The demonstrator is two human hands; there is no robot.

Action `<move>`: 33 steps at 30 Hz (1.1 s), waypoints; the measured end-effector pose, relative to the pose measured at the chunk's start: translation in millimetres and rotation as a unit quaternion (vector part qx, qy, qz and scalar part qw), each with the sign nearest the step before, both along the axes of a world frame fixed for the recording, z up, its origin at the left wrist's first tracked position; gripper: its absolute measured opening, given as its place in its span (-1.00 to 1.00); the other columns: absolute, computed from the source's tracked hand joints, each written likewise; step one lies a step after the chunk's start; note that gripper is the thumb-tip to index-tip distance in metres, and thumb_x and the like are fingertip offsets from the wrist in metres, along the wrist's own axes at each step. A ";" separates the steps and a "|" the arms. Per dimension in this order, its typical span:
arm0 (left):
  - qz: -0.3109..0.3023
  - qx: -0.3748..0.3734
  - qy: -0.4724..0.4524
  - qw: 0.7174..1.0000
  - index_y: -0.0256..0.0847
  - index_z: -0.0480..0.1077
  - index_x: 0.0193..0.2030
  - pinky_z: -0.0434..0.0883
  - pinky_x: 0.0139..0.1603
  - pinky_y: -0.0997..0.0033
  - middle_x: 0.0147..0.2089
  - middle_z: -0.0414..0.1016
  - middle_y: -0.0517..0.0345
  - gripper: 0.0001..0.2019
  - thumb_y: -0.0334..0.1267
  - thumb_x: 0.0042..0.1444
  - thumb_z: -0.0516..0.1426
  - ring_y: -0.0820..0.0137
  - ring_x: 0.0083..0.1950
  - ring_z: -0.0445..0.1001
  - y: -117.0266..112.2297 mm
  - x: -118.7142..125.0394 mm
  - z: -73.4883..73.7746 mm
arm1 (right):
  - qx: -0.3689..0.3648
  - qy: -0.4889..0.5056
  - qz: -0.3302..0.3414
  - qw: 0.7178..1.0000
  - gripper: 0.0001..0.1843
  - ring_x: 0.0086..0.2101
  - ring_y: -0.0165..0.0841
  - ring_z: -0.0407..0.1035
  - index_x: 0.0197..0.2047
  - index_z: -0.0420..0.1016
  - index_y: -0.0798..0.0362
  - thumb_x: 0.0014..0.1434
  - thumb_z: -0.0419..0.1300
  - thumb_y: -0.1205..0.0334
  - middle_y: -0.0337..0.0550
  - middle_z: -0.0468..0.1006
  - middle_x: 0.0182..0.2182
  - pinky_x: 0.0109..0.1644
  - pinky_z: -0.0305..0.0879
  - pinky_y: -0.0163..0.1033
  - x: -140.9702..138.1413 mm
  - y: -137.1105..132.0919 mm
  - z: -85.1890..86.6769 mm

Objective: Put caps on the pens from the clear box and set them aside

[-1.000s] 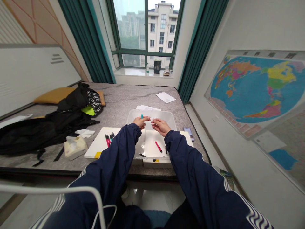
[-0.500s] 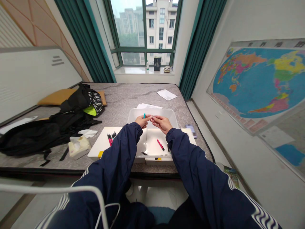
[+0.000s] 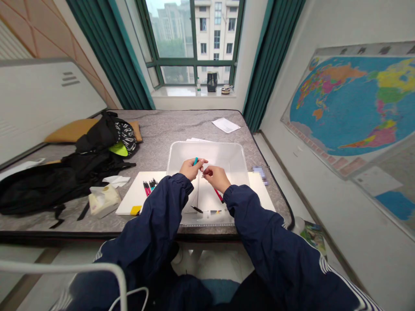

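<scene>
My left hand [image 3: 190, 168] is closed around a small teal pen part [image 3: 195, 161], whose tip sticks up above the fingers. My right hand [image 3: 214, 176] pinches something small and pale close against it; I cannot make out what. Both hands hover over a clear plastic tray [image 3: 240, 155] on the grey mattress. A red pen [image 3: 219, 197] lies in the tray, partly hidden by my right wrist. A dark pen piece [image 3: 196, 209] lies near the tray's front wall.
Several red and black pens [image 3: 148, 187] lie on a white board [image 3: 131, 198] left of the tray. A tissue pack [image 3: 103, 199], black bags [image 3: 65, 172], loose papers [image 3: 226, 125] and a small blurred card [image 3: 260, 172] are around. A white chair rail [image 3: 65, 268] crosses my lap.
My hands have come closer together and lower over the tray, the fingertips nearly meeting. The view has shifted a little towards the tray.
</scene>
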State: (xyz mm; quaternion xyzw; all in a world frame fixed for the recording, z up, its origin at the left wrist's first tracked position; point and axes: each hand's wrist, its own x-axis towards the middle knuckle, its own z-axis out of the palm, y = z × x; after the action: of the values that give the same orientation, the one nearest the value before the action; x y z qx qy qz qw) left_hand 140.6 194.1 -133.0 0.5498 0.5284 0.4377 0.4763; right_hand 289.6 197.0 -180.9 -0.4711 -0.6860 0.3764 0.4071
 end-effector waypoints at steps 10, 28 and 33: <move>0.058 -0.025 -0.014 0.998 -0.30 0.45 -0.25 -0.03 -0.75 0.55 -0.65 0.16 0.31 -0.51 0.17 0.11 0.05 0.62 -0.74 -0.02 -17.1 -9.0 16.3 | 0.011 -0.145 -0.004 0.989 -0.80 -0.46 -0.34 0.35 -0.59 0.44 -0.01 -0.13 0.29 0.49 -0.23 0.46 -0.60 -0.20 0.25 -0.24 2.9 -8.4 -13.2; 0.048 -0.078 -0.081 0.993 -0.28 0.40 -0.28 0.19 -0.61 0.55 -0.52 0.38 0.15 -0.45 0.26 0.07 0.03 0.53 -0.59 0.25 -21.6 -11.4 15.6 | -0.015 -0.082 -0.021 0.996 -0.92 -0.45 -0.35 0.36 -0.52 0.53 0.02 -0.08 0.36 0.32 -0.21 0.52 -0.54 -0.23 0.26 -0.21 11.8 -2.1 7.0; 0.044 -0.050 -0.055 0.996 -0.30 0.43 -0.31 0.16 -0.59 0.56 -0.45 0.44 0.07 -0.45 0.25 0.07 0.04 0.51 -0.54 0.27 -22.5 -12.8 10.6 | -0.077 0.008 0.025 0.997 -0.89 -0.49 -0.39 0.35 -0.47 0.55 0.09 -0.08 0.38 0.26 -0.17 0.53 -0.54 -0.35 0.26 -0.27 19.0 -2.5 20.9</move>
State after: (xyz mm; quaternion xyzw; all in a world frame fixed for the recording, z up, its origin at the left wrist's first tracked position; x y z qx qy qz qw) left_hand 127.7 171.6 -122.5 0.4763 0.5468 0.4608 0.5116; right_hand 308.6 194.5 -160.0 -0.4804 -0.6633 0.4418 0.3662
